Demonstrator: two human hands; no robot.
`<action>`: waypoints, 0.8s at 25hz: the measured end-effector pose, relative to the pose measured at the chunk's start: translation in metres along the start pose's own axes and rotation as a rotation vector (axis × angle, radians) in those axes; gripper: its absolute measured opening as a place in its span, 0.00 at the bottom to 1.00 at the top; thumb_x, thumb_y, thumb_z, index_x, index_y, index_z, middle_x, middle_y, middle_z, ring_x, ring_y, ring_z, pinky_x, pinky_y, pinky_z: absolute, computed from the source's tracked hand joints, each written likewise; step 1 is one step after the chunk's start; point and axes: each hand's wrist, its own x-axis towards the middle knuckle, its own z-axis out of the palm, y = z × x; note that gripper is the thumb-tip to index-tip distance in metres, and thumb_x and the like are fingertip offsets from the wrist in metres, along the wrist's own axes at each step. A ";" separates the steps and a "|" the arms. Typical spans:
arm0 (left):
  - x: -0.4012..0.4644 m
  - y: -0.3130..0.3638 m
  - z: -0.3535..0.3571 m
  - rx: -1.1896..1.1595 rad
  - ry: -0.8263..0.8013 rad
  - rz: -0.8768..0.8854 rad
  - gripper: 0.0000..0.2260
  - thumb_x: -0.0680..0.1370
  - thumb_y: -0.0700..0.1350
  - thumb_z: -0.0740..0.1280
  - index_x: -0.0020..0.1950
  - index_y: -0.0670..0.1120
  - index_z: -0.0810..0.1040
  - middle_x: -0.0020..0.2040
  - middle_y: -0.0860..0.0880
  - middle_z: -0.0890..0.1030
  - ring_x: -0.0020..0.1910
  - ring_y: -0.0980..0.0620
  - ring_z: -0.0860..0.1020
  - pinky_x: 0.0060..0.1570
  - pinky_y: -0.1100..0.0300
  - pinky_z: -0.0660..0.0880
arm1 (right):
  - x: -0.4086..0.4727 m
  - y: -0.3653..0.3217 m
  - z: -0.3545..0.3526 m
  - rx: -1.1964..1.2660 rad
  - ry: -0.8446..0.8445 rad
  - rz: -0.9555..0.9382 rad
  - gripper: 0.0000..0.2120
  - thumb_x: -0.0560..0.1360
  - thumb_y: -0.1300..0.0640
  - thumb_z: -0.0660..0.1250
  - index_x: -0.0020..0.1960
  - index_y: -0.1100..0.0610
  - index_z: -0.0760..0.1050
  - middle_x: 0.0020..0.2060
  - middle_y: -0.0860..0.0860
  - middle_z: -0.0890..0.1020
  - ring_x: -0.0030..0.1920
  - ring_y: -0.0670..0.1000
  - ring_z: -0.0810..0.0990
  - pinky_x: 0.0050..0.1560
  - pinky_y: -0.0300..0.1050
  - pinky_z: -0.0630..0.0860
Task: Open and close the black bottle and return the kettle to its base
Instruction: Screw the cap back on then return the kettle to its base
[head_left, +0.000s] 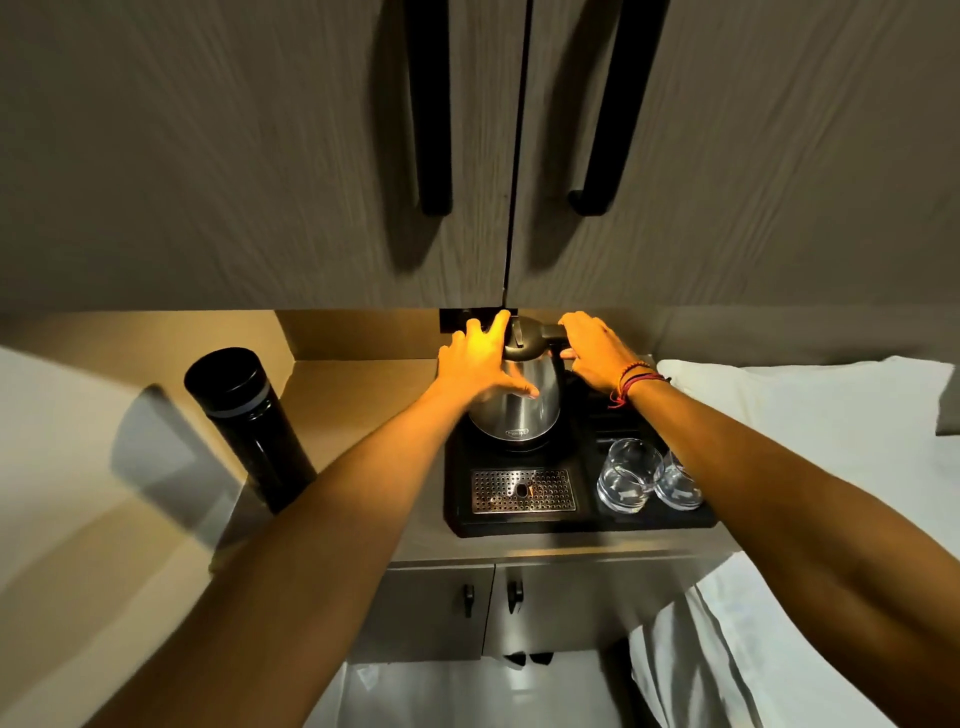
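Note:
A steel kettle (522, 410) with a black lid and handle stands on its round base at the back of a black tray (460, 499). My left hand (478, 361) lies flat against the kettle's left side, fingers spread. My right hand (597, 351) grips the black handle at the kettle's top right. A tall black bottle (249, 421), its lid on, stands on the counter to the left, apart from both hands.
Two clear glasses (631, 475) sit on the tray's right side, and a perforated metal drip grid (522, 491) lies at its front. Cupboard doors with black handles (431, 104) hang overhead. A white bed (831, 441) lies to the right.

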 end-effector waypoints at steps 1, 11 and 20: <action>0.003 0.003 0.002 0.003 -0.016 0.001 0.56 0.61 0.68 0.78 0.81 0.53 0.53 0.70 0.37 0.68 0.67 0.33 0.70 0.62 0.36 0.72 | -0.001 0.004 0.001 -0.007 -0.012 0.000 0.12 0.77 0.61 0.65 0.60 0.60 0.70 0.58 0.59 0.74 0.58 0.61 0.75 0.54 0.54 0.72; 0.003 0.007 0.017 0.105 0.010 0.023 0.58 0.63 0.71 0.74 0.82 0.50 0.47 0.75 0.38 0.65 0.72 0.33 0.66 0.66 0.31 0.66 | -0.027 0.014 0.014 0.121 0.137 0.120 0.23 0.76 0.57 0.68 0.69 0.57 0.67 0.64 0.56 0.73 0.63 0.60 0.74 0.59 0.56 0.76; -0.006 0.004 0.039 0.104 0.122 0.040 0.56 0.69 0.74 0.65 0.82 0.49 0.37 0.83 0.44 0.44 0.81 0.42 0.43 0.75 0.32 0.50 | -0.044 0.007 0.016 -0.145 0.376 0.138 0.17 0.71 0.54 0.71 0.56 0.60 0.76 0.56 0.56 0.76 0.56 0.59 0.74 0.52 0.52 0.77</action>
